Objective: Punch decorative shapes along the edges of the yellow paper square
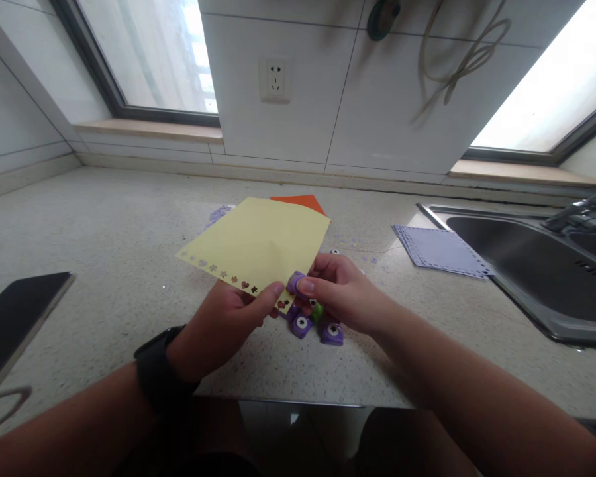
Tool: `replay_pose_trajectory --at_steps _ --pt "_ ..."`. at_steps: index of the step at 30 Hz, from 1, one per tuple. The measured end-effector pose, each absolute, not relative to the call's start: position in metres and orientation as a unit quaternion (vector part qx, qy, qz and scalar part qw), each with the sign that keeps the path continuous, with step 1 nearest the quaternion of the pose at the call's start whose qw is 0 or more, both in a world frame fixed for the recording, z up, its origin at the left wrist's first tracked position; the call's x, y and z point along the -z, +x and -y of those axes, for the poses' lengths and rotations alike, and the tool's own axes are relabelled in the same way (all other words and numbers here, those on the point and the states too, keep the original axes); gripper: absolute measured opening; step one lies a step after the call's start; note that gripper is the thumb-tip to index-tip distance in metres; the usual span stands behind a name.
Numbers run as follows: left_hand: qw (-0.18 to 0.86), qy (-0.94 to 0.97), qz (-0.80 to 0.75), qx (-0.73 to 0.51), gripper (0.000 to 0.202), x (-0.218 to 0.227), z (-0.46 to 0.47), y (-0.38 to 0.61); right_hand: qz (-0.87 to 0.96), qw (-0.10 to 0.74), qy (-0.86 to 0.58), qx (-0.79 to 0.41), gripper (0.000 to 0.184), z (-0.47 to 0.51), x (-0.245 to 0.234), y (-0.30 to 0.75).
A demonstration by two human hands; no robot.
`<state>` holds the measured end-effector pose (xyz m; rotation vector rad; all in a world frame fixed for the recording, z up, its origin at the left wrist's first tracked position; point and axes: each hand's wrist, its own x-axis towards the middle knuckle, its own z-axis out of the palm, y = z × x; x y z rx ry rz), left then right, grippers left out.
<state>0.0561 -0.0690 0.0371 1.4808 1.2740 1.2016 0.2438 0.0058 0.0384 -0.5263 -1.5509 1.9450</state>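
A yellow sheet of paper is held up over the counter, tilted, with a row of punched shapes such as hearts and flowers along its near edge. My left hand grips that near edge, thumb on top. In my right hand is a purple craft punch, pinched under the thumb at the sheet's near right corner. Whether its jaw is pressed through the paper I cannot tell. Below the hands lie more small punches, among them a purple punch, another purple punch and a partly hidden green punch.
Orange paper shows behind the yellow sheet. Purple paper scraps lie at its far left. A stack of punched lilac sheets overlaps the rim of the steel sink at right. A dark flat object lies at left.
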Motion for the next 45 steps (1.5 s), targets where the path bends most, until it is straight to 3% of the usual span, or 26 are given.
replay_pose_trajectory --at_steps 12,19,33,45 --pt "0.384 0.604 -0.505 -0.483 0.026 -0.0392 0.0679 0.0561 0.601 0.296 -0.207 -0.713 0.026 -0.0054 -0.0395 0.2435" --pt "0.356 0.622 -0.511 -0.475 0.038 -0.0392 0.0674 0.0561 0.603 0.296 -0.202 -0.712 0.024 -0.0058 -0.0381 0.2426" --pt "0.379 0.619 -0.499 -0.475 0.023 -0.0368 0.0694 0.0557 0.593 0.303 -0.153 -0.73 0.026 -0.0077 -0.0322 0.2393" --pt "0.399 0.565 -0.535 -0.485 0.033 -0.0376 0.0695 0.0536 0.564 0.321 -0.242 -0.721 0.029 -0.0097 -0.0349 0.2447"
